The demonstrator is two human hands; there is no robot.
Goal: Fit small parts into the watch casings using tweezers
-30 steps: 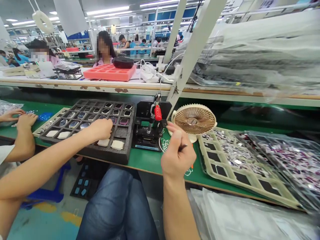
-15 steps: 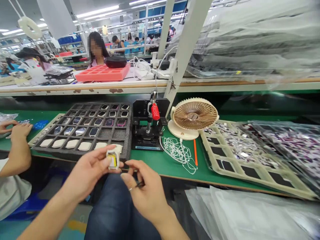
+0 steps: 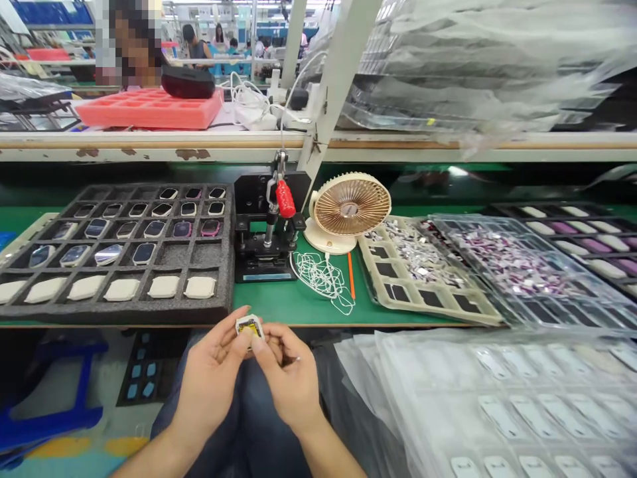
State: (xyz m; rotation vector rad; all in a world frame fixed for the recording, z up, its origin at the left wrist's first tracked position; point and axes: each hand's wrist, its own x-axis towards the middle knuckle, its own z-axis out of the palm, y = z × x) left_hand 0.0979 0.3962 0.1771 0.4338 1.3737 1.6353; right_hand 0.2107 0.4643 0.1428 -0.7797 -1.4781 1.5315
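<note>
My left hand (image 3: 212, 377) and my right hand (image 3: 288, 375) meet over my lap, just below the green bench's front edge. Both pinch a small white square part (image 3: 249, 326) with a yellow centre. My right hand also holds a thin dark tool, mostly hidden in the fingers. Directly above the hands lies a black foam tray (image 3: 221, 265) with rows of small dark and white parts. A black toggle press with a red handle (image 3: 285, 198) stands to the tray's right.
A small beige fan (image 3: 348, 209) with a tangled white cable (image 3: 323, 279) and an orange pencil (image 3: 350, 273) sit right of the press. Cream trays (image 3: 423, 305) of tiny parts and clear plastic blister sheets (image 3: 497, 398) fill the right. A red tray (image 3: 149, 109) lies on the upper shelf.
My left hand took a white part from the foam tray and brought it to my lap. My right hand came down to meet it. My view has tilted down and shifted right.
</note>
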